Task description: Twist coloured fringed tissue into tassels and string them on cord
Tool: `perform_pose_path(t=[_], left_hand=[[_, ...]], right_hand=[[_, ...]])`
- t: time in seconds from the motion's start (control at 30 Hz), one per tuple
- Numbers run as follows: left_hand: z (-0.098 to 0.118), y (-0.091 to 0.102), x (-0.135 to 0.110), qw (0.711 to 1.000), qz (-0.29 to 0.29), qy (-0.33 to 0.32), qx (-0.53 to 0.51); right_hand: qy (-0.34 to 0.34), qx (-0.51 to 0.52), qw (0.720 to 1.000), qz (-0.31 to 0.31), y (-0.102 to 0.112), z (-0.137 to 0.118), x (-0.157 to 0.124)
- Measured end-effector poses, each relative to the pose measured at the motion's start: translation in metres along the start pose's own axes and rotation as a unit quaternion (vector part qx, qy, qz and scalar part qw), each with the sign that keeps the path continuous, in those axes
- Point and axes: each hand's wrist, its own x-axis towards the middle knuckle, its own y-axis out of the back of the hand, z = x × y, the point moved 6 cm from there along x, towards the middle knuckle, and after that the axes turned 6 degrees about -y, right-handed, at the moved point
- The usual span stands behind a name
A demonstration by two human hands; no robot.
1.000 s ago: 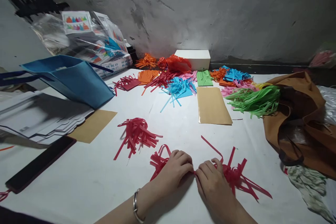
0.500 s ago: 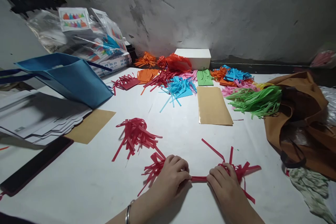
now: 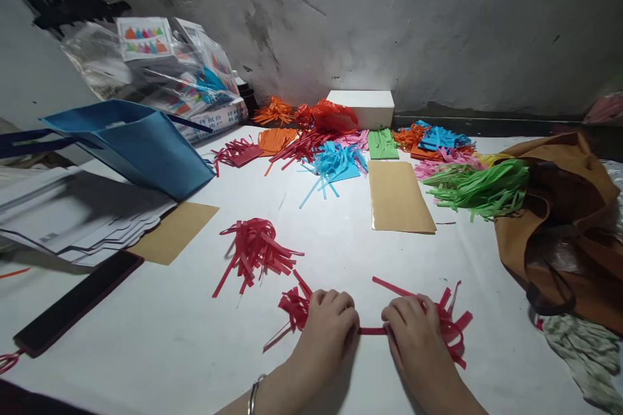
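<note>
While the left hand [image 3: 333, 319] and right hand [image 3: 411, 324] pinch the red strip [image 3: 372, 331], likely for tension, red fringes [image 3: 294, 307] splay outside their fingers [image 3: 395, 316].

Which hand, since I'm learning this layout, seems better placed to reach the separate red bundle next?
Probably the left hand: it is nearer the separate red bundle, while the right hand is farther across. Both hold the red strip, though.

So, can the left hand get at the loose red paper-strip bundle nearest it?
Probably yes: the bundle lies close by, with only thin red fringe between, though the left hand holds a narrow red strip.
</note>
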Motion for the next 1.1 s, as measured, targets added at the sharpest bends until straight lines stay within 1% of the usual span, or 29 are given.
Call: perform_pose_path(t=[0.03,0.1,0.17,0.23,0.3,0.4,0.47,0.5,0.53,0.57,0.6,0.63,0.67,0.7,0.73,0.77,0.8,0.83,0.87,0.97,1.03,1.1], left_hand=[[0.004,-0.001,-0.002,0.998,0.008,-0.042,0.038],[0.012,-0.005,-0.006,0.986,0.024,-0.113,0.121],[0.017,-0.011,-0.007,0.971,0.034,-0.155,0.178],[0.018,-0.015,-0.002,0.968,0.035,-0.168,0.184],[0.014,-0.016,0.005,0.980,0.021,-0.135,0.147],[0.004,-0.009,0.014,0.998,-0.028,-0.039,0.030],[0.002,-0.001,0.015,0.995,-0.066,0.015,-0.076],[0.002,0.004,0.015,0.986,-0.082,0.038,-0.138],[0.004,0.007,0.015,0.972,-0.096,0.061,-0.205],[0.006,0.009,0.014,0.950,-0.111,0.086,-0.278],[0.008,0.010,0.013,0.919,-0.124,0.115,-0.355],[0.012,0.008,0.013,0.880,-0.135,0.147,-0.431],[0.015,0.006,0.012,0.834,-0.139,0.180,-0.502],[0.020,0.003,0.013,0.788,-0.139,0.208,-0.563],[0.024,0.001,0.015,0.747,-0.135,0.228,-0.609],[0.029,-0.001,0.018,0.718,-0.127,0.238,-0.641],[0.035,-0.002,0.022,0.702,-0.118,0.238,-0.660],[0.040,-0.001,0.027,0.699,-0.108,0.231,-0.668],[0.045,0.000,0.032,0.707,-0.094,0.218,-0.666],[0.057,0.008,0.050,0.755,-0.026,0.162,-0.635],[0.063,0.010,0.061,0.778,0.009,0.137,-0.613],[0.068,0.006,0.073,0.787,0.008,0.127,-0.603]], right_hand=[[0.036,0.011,0.999,-0.006,0.000,-0.004,-0.001],[0.100,0.016,0.995,-0.018,0.001,-0.012,-0.003],[0.121,0.002,0.992,-0.028,0.001,-0.016,-0.005],[0.120,-0.018,0.992,-0.035,-0.001,-0.018,-0.004],[0.129,-0.052,0.990,-0.031,-0.004,-0.020,-0.003],[0.162,-0.093,0.982,-0.007,-0.005,-0.021,0.000],[0.192,-0.092,0.977,0.018,0.002,-0.023,0.002],[0.206,-0.080,0.975,0.031,0.008,-0.024,0.002],[0.219,-0.062,0.973,0.047,0.016,-0.024,0.002],[0.231,-0.041,0.970,0.064,0.026,-0.025,0.002],[0.240,-0.021,0.967,0.078,0.037,-0.025,0.002],[0.247,-0.003,0.965,0.091,0.047,-0.025,0.003],[0.250,0.013,0.963,0.102,0.057,-0.025,0.004],[0.249,0.025,0.962,0.113,0.067,-0.025,0.005],[0.242,0.035,0.962,0.121,0.076,-0.023,0.007],[0.230,0.048,0.964,0.125,0.084,-0.021,0.009],[0.213,0.067,0.966,0.128,0.090,-0.018,0.012],[0.193,0.094,0.968,0.127,0.095,-0.014,0.014],[0.170,0.127,0.970,0.121,0.099,-0.009,0.015],[0.094,0.230,0.963,0.104,0.102,0.010,0.017],[0.059,0.270,0.956,0.102,0.101,0.022,0.017],[0.034,0.283,0.952,0.110,0.103,0.034,0.017]])
